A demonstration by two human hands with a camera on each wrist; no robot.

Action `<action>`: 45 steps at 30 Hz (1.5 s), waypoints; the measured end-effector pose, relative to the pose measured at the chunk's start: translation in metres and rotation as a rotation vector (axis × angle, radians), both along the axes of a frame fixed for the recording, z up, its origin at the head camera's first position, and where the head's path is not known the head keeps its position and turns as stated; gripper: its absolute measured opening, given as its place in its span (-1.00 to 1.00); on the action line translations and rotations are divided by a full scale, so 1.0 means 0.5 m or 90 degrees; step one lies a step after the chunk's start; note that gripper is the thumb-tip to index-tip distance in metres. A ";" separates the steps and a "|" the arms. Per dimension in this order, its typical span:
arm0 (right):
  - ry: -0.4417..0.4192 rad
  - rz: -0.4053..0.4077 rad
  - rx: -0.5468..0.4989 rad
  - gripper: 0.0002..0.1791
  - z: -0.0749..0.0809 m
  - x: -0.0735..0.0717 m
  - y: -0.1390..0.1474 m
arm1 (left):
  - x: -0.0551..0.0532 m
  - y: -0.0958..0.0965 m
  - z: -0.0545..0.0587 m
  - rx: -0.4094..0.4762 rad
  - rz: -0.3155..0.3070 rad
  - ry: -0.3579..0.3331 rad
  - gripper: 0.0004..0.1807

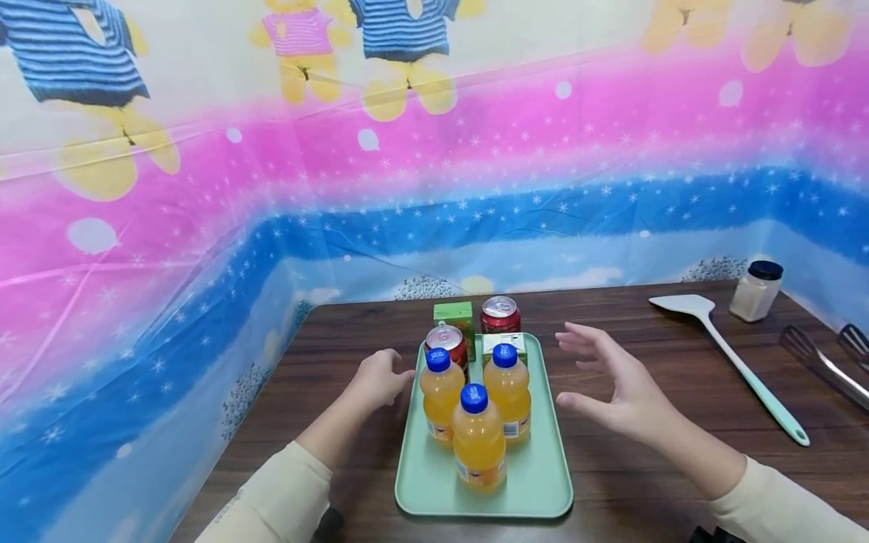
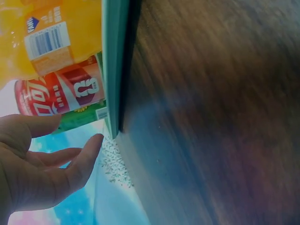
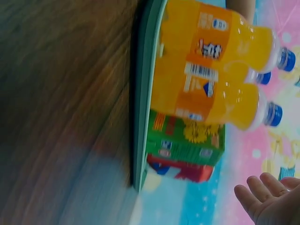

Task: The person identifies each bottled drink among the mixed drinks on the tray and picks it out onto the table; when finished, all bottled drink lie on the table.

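Observation:
A pale green tray (image 1: 536, 494) holds three orange-drink bottles (image 1: 478, 452) with blue caps, grouped in a triangle. Behind them stand two red soda cans (image 1: 501, 320) and two green drink cartons (image 1: 453, 317), partly hidden by the bottles. My left hand (image 1: 377, 378) is beside the tray's left edge, near the left can (image 2: 65, 91), its fingers loosely bent around nothing. To the right of the tray, my right hand (image 1: 621, 388) is held with fingers spread and thumb apart, clear of the bottles. In the right wrist view, its fingers (image 3: 260, 187) appear beyond the cartons.
On the table's right side lies a white spatula (image 1: 733, 358) with a pale green handle. A jar (image 1: 755, 292) with a black lid stands at the back right, and metal utensils (image 1: 824, 362) lie near the right edge. A printed cloth (image 1: 475, 219) hangs around the dark wooden table (image 1: 611, 490).

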State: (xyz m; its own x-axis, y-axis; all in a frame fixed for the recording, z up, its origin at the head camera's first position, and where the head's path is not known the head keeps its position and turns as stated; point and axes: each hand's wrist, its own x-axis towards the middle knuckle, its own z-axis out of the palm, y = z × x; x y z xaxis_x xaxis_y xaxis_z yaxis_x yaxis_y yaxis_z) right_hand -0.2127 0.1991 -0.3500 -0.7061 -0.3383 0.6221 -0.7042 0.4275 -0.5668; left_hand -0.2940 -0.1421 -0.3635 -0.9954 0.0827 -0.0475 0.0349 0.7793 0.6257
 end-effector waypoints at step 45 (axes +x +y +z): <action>-0.110 -0.019 0.000 -0.26 -0.053 -0.036 -0.118 | 0.008 0.028 -0.045 0.017 -0.006 -0.076 -0.63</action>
